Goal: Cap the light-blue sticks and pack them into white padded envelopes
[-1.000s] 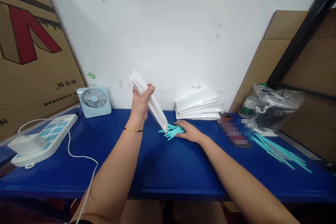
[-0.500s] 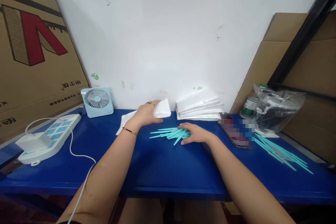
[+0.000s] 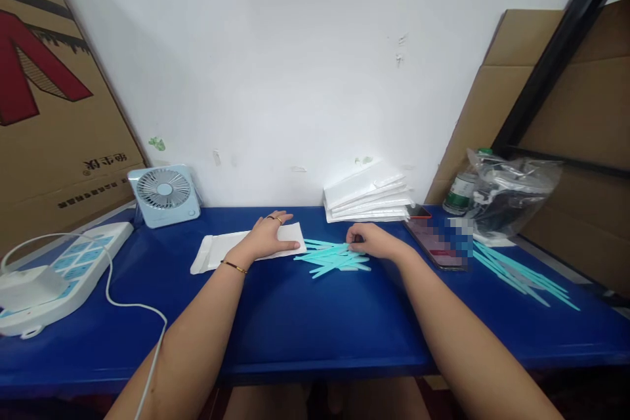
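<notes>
Lying spread across a flat white packet (image 3: 291,235) is the left hand (image 3: 266,238); the right hand (image 3: 369,240) curls at slim turquoise plastic-looking strips (image 3: 331,258), grip unclear. Probably light and slick, they'd pinch best mid-length.

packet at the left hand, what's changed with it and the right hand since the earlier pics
The packet came down from being held up at a slant and now lies flat on the table, the left hand over it. The right hand opened from around the sticks, now more spread, and bunched its fingers at their far right. The fan and stack stayed put.
</notes>
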A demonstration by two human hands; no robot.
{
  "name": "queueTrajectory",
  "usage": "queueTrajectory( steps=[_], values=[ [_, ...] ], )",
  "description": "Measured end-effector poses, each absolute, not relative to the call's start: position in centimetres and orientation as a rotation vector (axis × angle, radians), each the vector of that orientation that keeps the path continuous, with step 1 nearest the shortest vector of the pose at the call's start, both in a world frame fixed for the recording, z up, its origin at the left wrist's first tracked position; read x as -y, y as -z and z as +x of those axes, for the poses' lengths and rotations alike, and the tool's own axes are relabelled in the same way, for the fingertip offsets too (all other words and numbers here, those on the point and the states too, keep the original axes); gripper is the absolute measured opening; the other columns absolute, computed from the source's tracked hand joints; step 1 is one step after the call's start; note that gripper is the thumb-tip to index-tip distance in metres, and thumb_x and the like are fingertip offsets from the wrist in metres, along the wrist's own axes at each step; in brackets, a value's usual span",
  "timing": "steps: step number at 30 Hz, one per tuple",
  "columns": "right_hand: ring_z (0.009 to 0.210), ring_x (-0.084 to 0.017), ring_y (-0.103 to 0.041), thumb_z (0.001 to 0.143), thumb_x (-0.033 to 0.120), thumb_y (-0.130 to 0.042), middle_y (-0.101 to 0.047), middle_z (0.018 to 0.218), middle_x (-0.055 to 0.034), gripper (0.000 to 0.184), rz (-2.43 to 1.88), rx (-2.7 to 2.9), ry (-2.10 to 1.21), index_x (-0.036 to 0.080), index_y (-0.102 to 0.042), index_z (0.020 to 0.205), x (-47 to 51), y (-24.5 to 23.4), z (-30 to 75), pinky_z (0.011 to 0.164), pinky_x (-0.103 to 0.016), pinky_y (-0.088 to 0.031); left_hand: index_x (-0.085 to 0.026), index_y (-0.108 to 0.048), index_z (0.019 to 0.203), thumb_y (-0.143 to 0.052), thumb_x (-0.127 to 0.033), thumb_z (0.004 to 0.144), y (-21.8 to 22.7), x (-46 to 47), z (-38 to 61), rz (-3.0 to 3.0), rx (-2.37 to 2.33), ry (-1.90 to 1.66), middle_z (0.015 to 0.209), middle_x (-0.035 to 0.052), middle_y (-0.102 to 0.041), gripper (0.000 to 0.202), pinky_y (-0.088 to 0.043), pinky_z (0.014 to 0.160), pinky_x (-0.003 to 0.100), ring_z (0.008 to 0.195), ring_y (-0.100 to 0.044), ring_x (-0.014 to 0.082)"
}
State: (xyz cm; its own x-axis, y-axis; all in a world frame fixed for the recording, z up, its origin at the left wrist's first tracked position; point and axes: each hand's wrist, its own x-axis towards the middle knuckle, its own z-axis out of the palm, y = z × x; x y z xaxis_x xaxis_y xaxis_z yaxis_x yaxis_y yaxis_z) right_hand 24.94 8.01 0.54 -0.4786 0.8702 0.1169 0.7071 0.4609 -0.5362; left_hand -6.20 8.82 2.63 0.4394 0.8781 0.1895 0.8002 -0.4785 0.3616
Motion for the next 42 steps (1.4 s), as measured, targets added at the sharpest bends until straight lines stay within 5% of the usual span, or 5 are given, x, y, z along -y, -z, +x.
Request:
queueTrajectory(
  steps=[6,12,20,36,42],
  values=[
    [0.058,-0.012,-0.050,0.073,0.036,-0.063,-0.057,0.062,0.0013,0.020,-1.223,2.133,-0.770,0.017,-0.064,0.081,-7.6,-1.5,24.6,0.055,-0.023,-0.038,-0.023,-0.048,0.128,-0.034,-0.051,0.091,-3.4,-5.8,-2.7,2.703,-1.276,-0.795,0.128,0.0067,-0.054,0.048,-0.033,0.100,0.036,0.117,-0.049,0.0215],
    [0.055,-0.011,-0.050,0.073,0.034,-0.063,-0.056,0.061,0.0014,0.019,-1.149,2.121,-0.848,0.017,-0.064,0.081,-7.5,-1.6,24.5,0.052,-0.022,-0.037,-0.021,-0.062,0.084,-0.028,-0.035,0.094,-2.8,-5.6,-1.0,2.829,-1.370,-0.478,0.074,0.0037,-0.067,0.038,-0.039,0.075,0.031,0.074,-0.061,0.0190],
    [0.064,-0.014,-0.053,0.069,0.036,-0.066,-0.063,0.073,-0.0027,0.022,-1.447,2.155,-0.541,0.017,-0.069,0.080,-9.3,0.2,26.7,0.059,-0.026,-0.039,-0.021,-0.060,0.086,-0.029,-0.043,0.090,0.1,-8.7,-2.9,2.284,-1.326,-0.738,0.069,-0.0003,-0.061,0.038,-0.041,0.060,0.024,0.064,-0.057,0.0152],
    [0.073,-0.015,-0.054,0.077,0.022,-0.055,-0.060,0.084,-0.0045,0.012,-1.348,2.395,-0.418,0.017,-0.066,0.077,-9.3,0.4,25.8,0.065,-0.025,-0.040,-0.019,-0.063,0.070,-0.040,-0.039,0.079,1.0,-10.9,-5.9,2.102,-1.437,-0.627,0.079,0.0014,-0.067,0.032,-0.043,0.065,0.025,0.069,-0.059,0.0160],
    [0.073,-0.014,-0.053,0.080,0.015,-0.051,-0.059,0.084,-0.0050,0.013,-1.316,2.407,-0.364,0.016,-0.063,0.077,-9.1,-0.1,25.6,0.066,-0.024,-0.039,-0.020,-0.069,0.086,-0.036,-0.045,0.084,0.5,-9.7,-3.3,2.143,-1.428,-0.724,0.080,0.0020,-0.068,0.041,-0.044,0.068,0.026,0.072,-0.060,0.0169]
  ],
)
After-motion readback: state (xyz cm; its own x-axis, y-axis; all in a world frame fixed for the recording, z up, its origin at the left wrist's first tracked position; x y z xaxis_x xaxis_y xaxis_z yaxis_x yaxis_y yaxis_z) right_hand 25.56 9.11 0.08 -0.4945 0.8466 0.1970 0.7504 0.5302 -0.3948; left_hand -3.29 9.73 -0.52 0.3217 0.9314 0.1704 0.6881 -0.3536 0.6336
